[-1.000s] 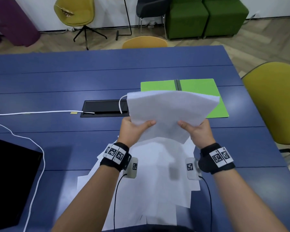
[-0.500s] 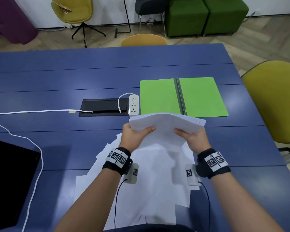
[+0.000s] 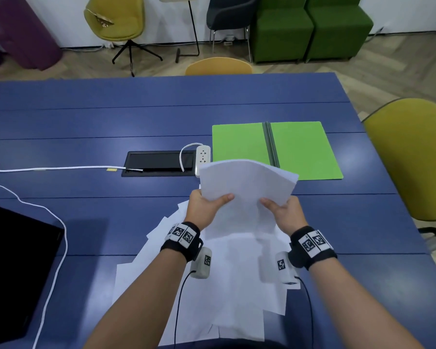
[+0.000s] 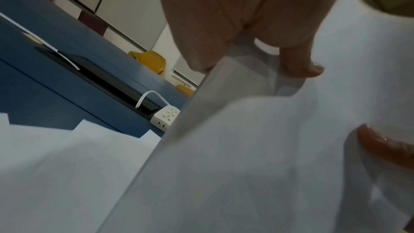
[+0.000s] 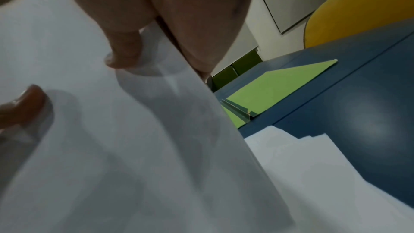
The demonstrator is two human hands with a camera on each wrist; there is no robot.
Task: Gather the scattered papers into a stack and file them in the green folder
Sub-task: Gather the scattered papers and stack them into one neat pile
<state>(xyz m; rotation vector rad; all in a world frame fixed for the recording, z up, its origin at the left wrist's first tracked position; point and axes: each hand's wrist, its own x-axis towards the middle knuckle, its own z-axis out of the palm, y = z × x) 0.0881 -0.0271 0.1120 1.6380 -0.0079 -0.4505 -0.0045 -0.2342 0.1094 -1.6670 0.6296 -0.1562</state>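
Note:
A stack of white papers [image 3: 247, 187] is held up above the blue table [image 3: 111, 117]. My left hand [image 3: 207, 205] grips its near left edge, thumb on top, and my right hand [image 3: 282, 210] grips its near right edge the same way. The stack tilts up away from me and covers the near left corner of the green folder [image 3: 302, 147], which lies open and flat behind it. Loose white sheets [image 3: 237, 285] lie spread on the table under my wrists. In the wrist views the stack [image 4: 268, 148] [image 5: 112, 148] fills most of the picture, with a thumb pressed on it.
A white power strip [image 3: 202, 157] and a black cable hatch [image 3: 159, 162] lie left of the folder. A white cable [image 3: 61, 169] runs across the table to the left. A black screen [image 3: 13, 268] sits at the near left. A yellow chair [image 3: 418, 157] stands by the right edge.
The stack dropped low and flat half a second ago, showing the whole folder. Now its far edge has tilted up again, covering the folder's near left corner. Both hands kept their grip.

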